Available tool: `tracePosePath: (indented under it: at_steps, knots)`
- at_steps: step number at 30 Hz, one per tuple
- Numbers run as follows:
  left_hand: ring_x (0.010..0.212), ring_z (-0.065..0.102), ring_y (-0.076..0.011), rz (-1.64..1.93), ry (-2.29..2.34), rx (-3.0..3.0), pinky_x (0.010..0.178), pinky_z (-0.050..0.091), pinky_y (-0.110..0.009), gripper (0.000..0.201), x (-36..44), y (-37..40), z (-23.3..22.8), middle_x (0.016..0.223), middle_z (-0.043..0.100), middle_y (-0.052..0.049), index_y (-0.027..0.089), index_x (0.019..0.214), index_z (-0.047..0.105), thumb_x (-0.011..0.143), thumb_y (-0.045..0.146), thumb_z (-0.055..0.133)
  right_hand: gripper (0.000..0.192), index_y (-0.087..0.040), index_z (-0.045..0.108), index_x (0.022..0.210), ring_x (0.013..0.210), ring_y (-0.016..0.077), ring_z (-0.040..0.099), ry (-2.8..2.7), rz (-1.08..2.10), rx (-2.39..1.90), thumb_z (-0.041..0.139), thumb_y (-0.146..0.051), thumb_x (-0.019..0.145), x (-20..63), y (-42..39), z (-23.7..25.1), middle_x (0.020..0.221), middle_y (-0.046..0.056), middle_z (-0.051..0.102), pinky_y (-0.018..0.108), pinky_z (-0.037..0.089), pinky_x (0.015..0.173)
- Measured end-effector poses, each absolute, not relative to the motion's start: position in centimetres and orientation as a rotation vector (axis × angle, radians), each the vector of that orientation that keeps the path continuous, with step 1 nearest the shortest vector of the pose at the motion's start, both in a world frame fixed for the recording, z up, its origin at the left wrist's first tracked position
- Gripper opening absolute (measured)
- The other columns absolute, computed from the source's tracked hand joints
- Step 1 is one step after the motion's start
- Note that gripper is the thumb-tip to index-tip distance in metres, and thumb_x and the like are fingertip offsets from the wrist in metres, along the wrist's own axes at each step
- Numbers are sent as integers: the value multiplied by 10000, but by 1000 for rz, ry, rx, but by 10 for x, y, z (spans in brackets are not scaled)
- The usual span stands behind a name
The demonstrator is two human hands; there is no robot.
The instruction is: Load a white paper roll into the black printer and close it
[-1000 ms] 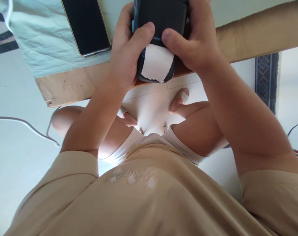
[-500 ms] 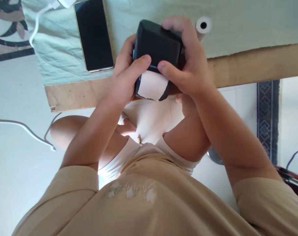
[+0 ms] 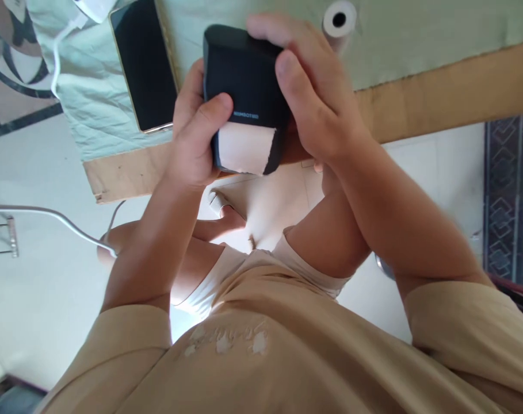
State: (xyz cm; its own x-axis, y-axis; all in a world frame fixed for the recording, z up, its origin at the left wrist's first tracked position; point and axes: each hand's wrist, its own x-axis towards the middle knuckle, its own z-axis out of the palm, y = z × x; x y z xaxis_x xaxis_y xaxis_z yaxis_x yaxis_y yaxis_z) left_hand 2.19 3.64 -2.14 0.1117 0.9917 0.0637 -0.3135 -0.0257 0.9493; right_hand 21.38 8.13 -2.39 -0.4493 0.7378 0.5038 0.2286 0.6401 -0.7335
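Observation:
A black label printer [image 3: 244, 72] with small lettering on its face is held above the near edge of the table. A strip of white paper [image 3: 246, 148] with a torn edge sticks out over its lower end. My left hand [image 3: 196, 129] is closed around the printer's left side, its thumb on the front. My right hand [image 3: 315, 86] lies along the right side, with fingers over the far right corner and the thumb raised along the edge. Part of the right fingers is hidden behind the printer.
A phone [image 3: 144, 66] with a dark screen lies left of the printer on the green cloth [image 3: 399, 46]. A white paper roll [image 3: 339, 23] stands beyond my right hand. A white cable [image 3: 58, 63] runs at the far left. The table's wooden edge [image 3: 442, 86] faces me.
The printer has moved left in view and turned slightly. My right thumb has lifted off its front face to the right edge. The view itself has shifted a little.

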Motion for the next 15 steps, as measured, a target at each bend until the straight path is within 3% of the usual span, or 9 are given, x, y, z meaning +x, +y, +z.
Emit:
tracePosePath:
  at_steps: [3,7,10,12,15]
  knots:
    - [1014,649,-237,1259,858,1028,890,538,-429,130,27,33,-13,1052,727,-12,300,1061,658,959,278,582,478,-90,561,1472,1371,134,598,-2013,673,-732,375,-354,1118,213,86,-30,1462,38,652,258,426,1224]
    - [1217,616,-297,1252,934,1025,1084,486,-482,266,28,37,-15,1119,718,-18,288,1097,665,874,428,698,527,-115,540,1486,1373,142,596,-2006,637,-745,336,-442,1127,211,86,-39,1470,53,642,278,436,1225]
    - [1271,587,-354,1245,971,1065,977,536,-484,422,26,40,-18,1056,713,-27,307,1056,683,759,587,789,647,-118,547,1488,1364,140,599,-1994,636,-712,272,-567,1112,213,91,-45,1462,63,648,279,434,1232]
    - [1304,583,-367,1237,957,1082,910,549,-462,385,26,40,-17,1024,712,-30,309,1029,694,763,569,793,699,-133,557,1486,1374,137,592,-1995,644,-677,248,-621,1093,214,96,-49,1465,57,648,273,437,1234]
    - [1387,552,-356,1267,933,1046,980,536,-459,265,28,36,-15,1046,723,-16,309,1015,704,819,474,773,652,-146,568,1475,1368,124,599,-1976,657,-608,286,-597,1098,216,101,-52,1472,44,648,257,451,1214]
